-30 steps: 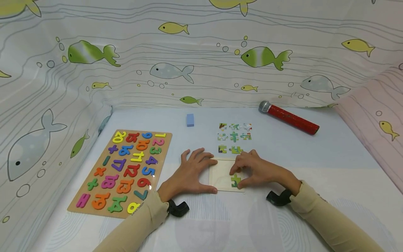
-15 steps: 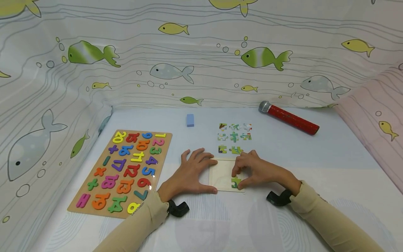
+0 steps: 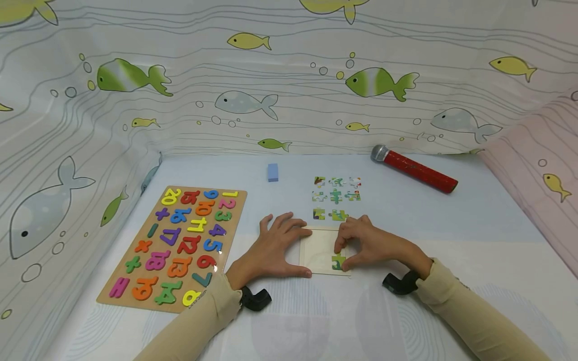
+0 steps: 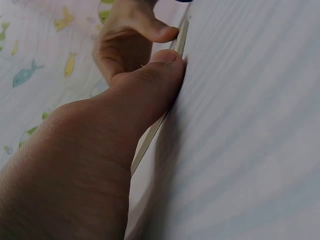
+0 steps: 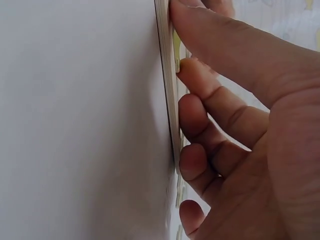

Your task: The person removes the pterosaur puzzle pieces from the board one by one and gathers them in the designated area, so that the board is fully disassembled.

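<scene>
A green jigsaw piece (image 3: 338,262) lies at the lower right corner of a square wooden puzzle tray (image 3: 316,250). My right hand (image 3: 368,243) pinches this piece between the thumb and curled fingers; in the right wrist view the fingertips (image 5: 192,112) are at the tray's edge. My left hand (image 3: 273,248) rests at the tray's left side, fingers spread, with the thumb at the lower left corner and the index finger at the upper left. In the left wrist view the left thumb (image 4: 155,85) presses against the tray's edge.
Several loose jigsaw pieces (image 3: 335,195) lie in rows beyond the tray. A wooden number board (image 3: 171,245) is at the left, a blue block (image 3: 273,172) farther back, and a red microphone (image 3: 417,170) at the back right. Fish-printed cloth (image 3: 289,75) rises behind.
The jigsaw piece has shifted slightly toward the tray's lower right corner, and my right fingertips have moved a little to the right with it. My left hand and the tray have stayed put.
</scene>
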### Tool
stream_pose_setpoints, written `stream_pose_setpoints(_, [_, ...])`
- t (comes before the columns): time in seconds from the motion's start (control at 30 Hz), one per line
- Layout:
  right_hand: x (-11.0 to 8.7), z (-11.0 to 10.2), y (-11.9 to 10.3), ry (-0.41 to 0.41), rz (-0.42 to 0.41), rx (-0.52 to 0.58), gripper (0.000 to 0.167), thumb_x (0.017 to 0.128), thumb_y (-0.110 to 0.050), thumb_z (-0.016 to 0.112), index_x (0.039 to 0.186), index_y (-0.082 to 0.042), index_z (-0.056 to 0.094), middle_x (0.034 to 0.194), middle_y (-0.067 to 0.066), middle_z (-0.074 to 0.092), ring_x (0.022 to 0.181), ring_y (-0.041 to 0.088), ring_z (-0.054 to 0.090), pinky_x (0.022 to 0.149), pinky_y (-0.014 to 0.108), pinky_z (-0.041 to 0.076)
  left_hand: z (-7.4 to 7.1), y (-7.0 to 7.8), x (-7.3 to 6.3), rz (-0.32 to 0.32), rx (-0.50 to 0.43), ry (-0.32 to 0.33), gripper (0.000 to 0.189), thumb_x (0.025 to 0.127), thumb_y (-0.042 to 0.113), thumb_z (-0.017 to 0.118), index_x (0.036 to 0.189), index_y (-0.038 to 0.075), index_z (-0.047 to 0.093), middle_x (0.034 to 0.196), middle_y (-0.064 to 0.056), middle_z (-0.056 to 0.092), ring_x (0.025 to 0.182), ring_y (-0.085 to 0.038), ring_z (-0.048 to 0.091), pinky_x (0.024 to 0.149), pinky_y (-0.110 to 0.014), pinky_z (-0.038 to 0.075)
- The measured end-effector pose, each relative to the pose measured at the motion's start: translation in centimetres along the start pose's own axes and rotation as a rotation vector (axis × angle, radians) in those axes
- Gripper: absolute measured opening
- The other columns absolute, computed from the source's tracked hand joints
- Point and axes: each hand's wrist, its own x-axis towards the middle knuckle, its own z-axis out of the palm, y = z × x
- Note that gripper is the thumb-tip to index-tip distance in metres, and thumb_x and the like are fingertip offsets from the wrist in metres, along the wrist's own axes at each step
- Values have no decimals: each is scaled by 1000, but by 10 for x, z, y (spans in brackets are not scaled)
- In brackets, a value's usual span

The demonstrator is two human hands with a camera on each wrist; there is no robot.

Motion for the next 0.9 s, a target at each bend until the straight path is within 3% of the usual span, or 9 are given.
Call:
stream_pose_setpoints(0.4, [-1, -1, 0, -9, 12, 55, 30, 75, -27, 91, 94, -26, 68, 92, -15, 65, 95, 7, 51, 89, 39, 24, -1, 0, 0, 15, -12, 8, 90, 70, 80, 70, 145, 32, 54, 153, 3, 48, 153, -31, 28, 114, -69, 14])
stream_pose_setpoints(0.9, [-1, 1, 1, -26, -42, 83, 22, 81, -23, 86, 99, -29, 74, 81, -16, 64, 85, 8, 55, 87, 39, 25, -1, 0, -1, 9, -14, 4, 91, 70, 81, 70, 145, 32, 54, 153, 4, 49, 153, -31, 28, 115, -69, 13])
